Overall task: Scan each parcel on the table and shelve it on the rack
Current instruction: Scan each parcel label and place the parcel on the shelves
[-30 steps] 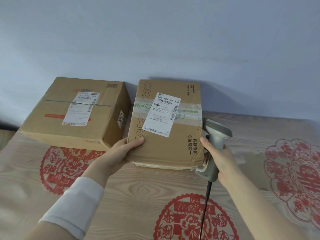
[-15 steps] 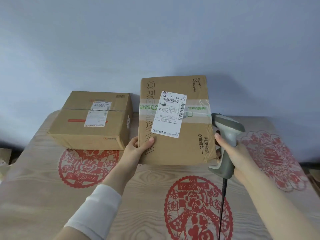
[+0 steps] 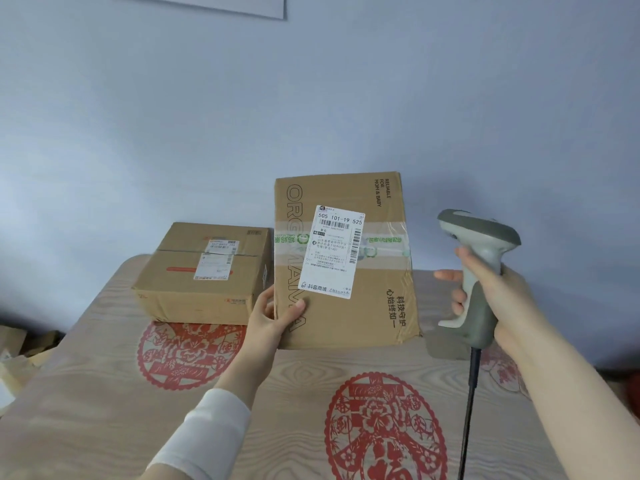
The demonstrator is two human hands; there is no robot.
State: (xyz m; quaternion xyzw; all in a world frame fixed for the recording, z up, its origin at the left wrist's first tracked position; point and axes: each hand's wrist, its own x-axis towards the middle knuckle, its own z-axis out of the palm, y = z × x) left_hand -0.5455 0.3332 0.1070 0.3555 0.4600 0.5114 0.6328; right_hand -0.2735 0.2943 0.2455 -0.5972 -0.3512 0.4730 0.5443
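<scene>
- The left hand point(image 3: 273, 315) is closed on the lower left edge of the upright parcel point(image 3: 374, 299), with the thumb pressed on its front.
- The right hand point(image 3: 498, 303) is wrapped round the grip of the scanner point(image 3: 481, 265), with one finger stretched out.
- The parcel is held just left of the scanner and apart from it, long axis vertical, label point(image 3: 334, 252) facing the wearer. The scanner's nose is judged to need aiming there.
- A second parcel point(image 3: 204, 271) is seen on the desk point(image 3: 294, 393), further left.

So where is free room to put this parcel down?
Bare table lies in front, between left hand and right hand with the scanner, and before the flat parcel. The back is crowded: flat parcel beside held parcel.
</scene>
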